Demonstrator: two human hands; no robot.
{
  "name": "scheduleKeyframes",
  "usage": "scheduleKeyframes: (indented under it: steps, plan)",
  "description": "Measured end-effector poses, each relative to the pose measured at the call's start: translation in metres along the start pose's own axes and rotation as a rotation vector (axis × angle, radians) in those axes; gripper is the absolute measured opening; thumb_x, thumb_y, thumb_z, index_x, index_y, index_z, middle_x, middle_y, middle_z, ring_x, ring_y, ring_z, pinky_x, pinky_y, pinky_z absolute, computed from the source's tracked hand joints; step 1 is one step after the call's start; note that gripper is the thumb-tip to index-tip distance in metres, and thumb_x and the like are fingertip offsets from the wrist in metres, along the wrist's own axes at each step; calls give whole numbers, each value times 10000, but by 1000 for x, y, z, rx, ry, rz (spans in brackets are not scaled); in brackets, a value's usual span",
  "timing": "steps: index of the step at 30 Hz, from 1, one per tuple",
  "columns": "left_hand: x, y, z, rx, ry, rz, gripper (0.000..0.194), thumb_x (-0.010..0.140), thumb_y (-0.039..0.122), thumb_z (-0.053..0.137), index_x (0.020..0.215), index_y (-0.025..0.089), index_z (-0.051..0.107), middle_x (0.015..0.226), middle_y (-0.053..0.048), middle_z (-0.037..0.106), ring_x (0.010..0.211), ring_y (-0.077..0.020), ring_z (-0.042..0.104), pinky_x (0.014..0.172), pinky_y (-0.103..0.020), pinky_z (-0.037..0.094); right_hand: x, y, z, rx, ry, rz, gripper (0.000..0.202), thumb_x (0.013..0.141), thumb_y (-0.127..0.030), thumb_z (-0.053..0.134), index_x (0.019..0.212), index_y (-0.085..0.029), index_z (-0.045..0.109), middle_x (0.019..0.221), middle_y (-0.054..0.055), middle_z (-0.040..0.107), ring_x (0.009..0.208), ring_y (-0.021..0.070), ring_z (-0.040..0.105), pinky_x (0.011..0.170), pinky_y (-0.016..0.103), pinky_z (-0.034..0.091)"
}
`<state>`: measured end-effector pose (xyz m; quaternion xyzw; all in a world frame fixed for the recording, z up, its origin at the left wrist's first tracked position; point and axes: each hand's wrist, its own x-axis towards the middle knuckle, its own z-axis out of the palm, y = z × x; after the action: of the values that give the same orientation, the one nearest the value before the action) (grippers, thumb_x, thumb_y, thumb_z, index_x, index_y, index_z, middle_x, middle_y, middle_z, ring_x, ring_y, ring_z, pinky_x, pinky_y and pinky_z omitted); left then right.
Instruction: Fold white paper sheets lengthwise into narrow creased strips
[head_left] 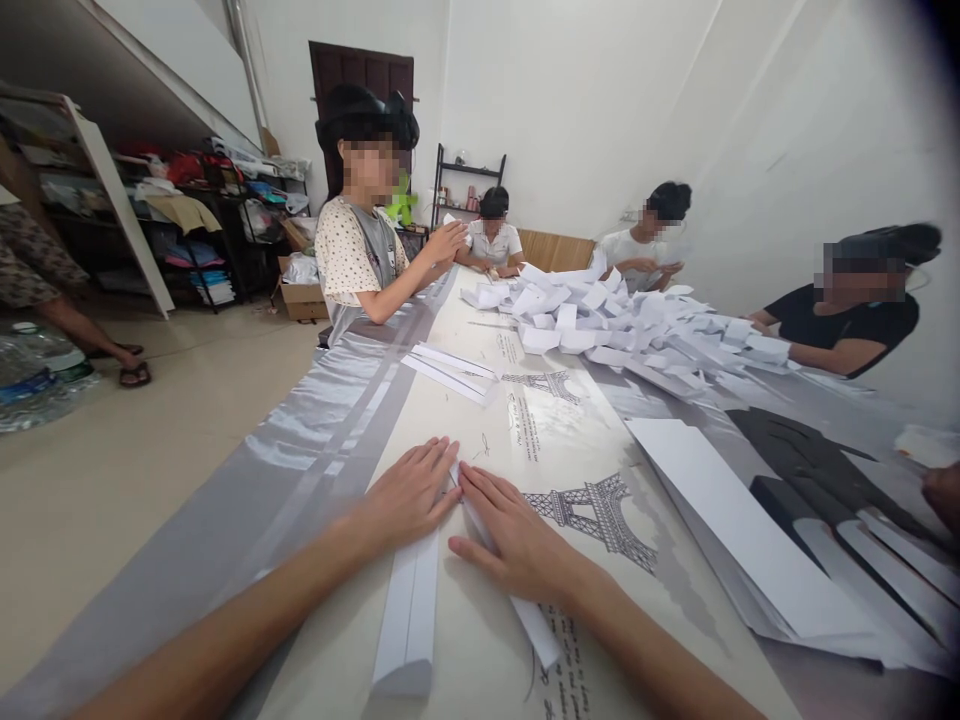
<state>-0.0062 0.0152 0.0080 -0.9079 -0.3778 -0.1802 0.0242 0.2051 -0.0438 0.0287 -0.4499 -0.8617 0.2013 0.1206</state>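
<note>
My left hand [411, 497] lies flat, fingers stretched forward, over the far end of a folded white paper strip [407, 620] on the table. Beside it my right hand [517, 530] presses down with its fingers extended on a second narrow white strip [536, 632], which sticks out below the palm. The fingertips of both hands nearly meet, with a bit of white paper between them. Farther ahead lie more folded strips [450, 372].
The table has a printed cover [480, 440]. A heap of folded white papers [577, 310] fills its far right; a stack of white sheets [735, 520] lies at the right, near dark objects [814, 470]. Several people sit or stand around the table.
</note>
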Motion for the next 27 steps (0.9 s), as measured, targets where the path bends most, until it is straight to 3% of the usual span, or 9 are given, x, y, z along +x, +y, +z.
scheduleKeyframes:
  steps: [10,17,21,27]
  plan:
    - [6,-1,-1,52,-43,-33,451,1055,338,311,1393,112,506,1506,-166,491,1396,-282,453,1124,-447,343,-15,1,-2,0,-31,0,740,1024,-590,357,1619,-216,125,1679,36,115,1547,257,112,1267,468,163]
    - [13,12,-4,24,-36,-100,497,1020,506,405,1310,123,535,1472,-189,517,1415,-327,416,1130,-497,324,-57,-6,4,-75,-1,-7,710,1038,-480,401,1618,-252,62,1666,29,169,1536,266,174,1266,502,199]
    - [13,16,-3,7,-64,-120,505,1010,521,407,1313,132,512,1487,-195,499,1436,-320,392,1161,-512,278,-71,-6,4,-113,-16,-36,710,1037,-443,421,1617,-256,57,1666,18,148,1532,273,187,1262,494,227]
    - [12,19,-2,-33,-148,-165,741,969,685,339,1415,101,423,1573,-225,367,1500,-339,265,1197,-531,204,-92,-8,5,-209,43,-111,753,1027,-331,462,1616,-216,6,1662,53,157,1521,277,222,1235,483,302]
